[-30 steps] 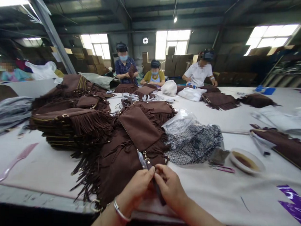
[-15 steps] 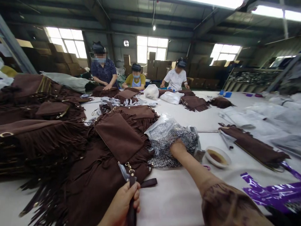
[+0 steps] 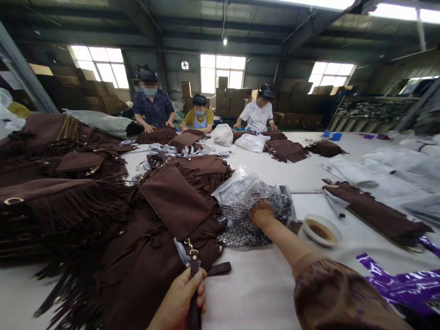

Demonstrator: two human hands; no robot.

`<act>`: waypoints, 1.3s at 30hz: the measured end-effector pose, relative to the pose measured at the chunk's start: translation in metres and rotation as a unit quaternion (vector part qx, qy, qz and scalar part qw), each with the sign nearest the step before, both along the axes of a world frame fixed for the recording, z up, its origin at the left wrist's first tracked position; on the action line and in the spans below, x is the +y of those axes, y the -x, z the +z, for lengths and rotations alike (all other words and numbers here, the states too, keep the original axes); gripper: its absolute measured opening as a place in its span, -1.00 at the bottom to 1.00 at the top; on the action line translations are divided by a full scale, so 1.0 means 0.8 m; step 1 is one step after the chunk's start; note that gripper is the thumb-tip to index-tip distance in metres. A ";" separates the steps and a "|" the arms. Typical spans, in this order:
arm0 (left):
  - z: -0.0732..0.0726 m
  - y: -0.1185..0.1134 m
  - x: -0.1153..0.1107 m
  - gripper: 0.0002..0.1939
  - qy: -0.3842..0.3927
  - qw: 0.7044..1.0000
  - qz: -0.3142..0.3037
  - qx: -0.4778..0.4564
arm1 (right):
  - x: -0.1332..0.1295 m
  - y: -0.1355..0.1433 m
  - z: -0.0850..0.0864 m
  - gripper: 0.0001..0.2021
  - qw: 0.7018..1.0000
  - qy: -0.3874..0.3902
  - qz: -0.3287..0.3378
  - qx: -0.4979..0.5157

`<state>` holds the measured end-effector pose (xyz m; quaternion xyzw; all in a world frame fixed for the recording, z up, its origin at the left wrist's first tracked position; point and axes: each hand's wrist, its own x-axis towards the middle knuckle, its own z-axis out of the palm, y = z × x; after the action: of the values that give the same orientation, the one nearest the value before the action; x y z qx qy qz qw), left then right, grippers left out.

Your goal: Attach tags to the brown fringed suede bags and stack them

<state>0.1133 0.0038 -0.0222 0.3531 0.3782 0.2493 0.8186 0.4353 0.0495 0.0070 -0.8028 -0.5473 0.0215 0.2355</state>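
My left hand is closed around a dark brown strap, which joins a gold-coloured clasp at its upper end. Above it lies a flat brown pouch on a large brown fringed bag. A loose strap end sticks out just right of this hand. At the middle right, my right hand reaches in among black-and-white patterned material partly topped by clear plastic. Its fingers are hidden there, so what they touch cannot be seen.
Brown fringed bags are piled at the left. A white bowl of brown liquid stands near my right forearm. Farther right lie another brown piece and purple shiny packaging. Three people work across the table.
My view has shifted slightly. My left hand keeps its grip on the strap, and my right hand stays in the patterned material. The co-worker at far left has moved their hands apart.
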 end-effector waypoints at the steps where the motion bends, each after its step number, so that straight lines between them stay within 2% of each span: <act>1: -0.001 0.001 0.000 -0.62 -0.003 1.000 -0.005 -0.001 | -0.014 0.003 0.003 -0.83 1.000 0.004 0.002 -0.025; 4: -0.003 0.002 0.001 -0.63 -0.011 1.000 -0.017 0.010 | -0.065 0.017 0.008 -0.84 0.997 0.001 0.041 -0.058; 7: -0.001 0.003 0.001 -0.65 -0.022 0.999 -0.017 0.018 | -0.116 0.044 0.010 -0.80 0.985 -0.052 0.154 -0.056; 9: 0.001 0.003 0.000 -0.65 -0.032 0.999 -0.010 0.005 | -0.140 0.068 0.012 -0.75 0.974 -0.068 0.214 0.009; 10: 0.003 0.004 -0.001 -0.63 -0.036 0.999 -0.006 -0.004 | -0.148 0.082 0.013 -0.75 0.971 -0.055 0.224 0.069; 12: 0.007 0.004 -0.002 -0.58 -0.039 0.999 0.001 -0.027 | -0.156 0.109 0.016 -0.80 0.953 -0.004 0.210 0.219; 15: 0.014 0.005 -0.004 -0.52 -0.034 0.997 0.001 -0.063 | -0.149 0.148 0.013 -0.74 0.892 0.055 0.143 0.425; 17: 0.018 0.007 -0.005 -0.49 -0.033 0.996 -0.012 -0.081 | -0.140 0.169 0.007 -0.67 0.853 0.068 0.113 0.505; 19: 0.020 0.008 -0.008 -0.51 -0.039 0.996 -0.037 -0.073 | -0.132 0.185 -0.002 -0.64 0.833 0.066 0.106 0.540; 21: 0.019 0.009 -0.012 -0.60 -0.057 0.997 -0.049 -0.028 | -0.125 0.197 -0.008 -0.61 0.834 0.054 0.109 0.539; 24: 0.014 0.007 -0.017 -0.66 -0.081 0.996 -0.026 0.040 | -0.117 0.205 -0.007 -0.62 0.847 0.022 0.121 0.518; 30: 0.015 0.006 -0.021 -0.71 -0.095 0.992 -0.026 0.074 | -0.107 0.196 0.008 -0.65 0.871 -0.008 0.111 0.479; 34: 0.018 0.016 -0.029 -0.63 -0.058 0.988 -0.086 0.114 | -0.114 0.185 0.012 -0.66 0.905 -0.014 0.119 0.408; 37: 0.025 0.034 -0.033 -0.55 -0.016 0.987 -0.125 0.094 | -0.125 0.182 0.012 -0.69 0.926 -0.011 0.125 0.357; 39: 0.036 0.047 -0.028 -0.55 -0.034 0.988 -0.129 0.074 | -0.133 0.182 0.010 -0.71 0.934 -0.011 0.132 0.330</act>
<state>0.0761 -0.0185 0.0063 0.4444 0.3806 0.1273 0.8009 0.2895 -0.0568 0.0148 -0.6679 -0.5401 0.3104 0.4073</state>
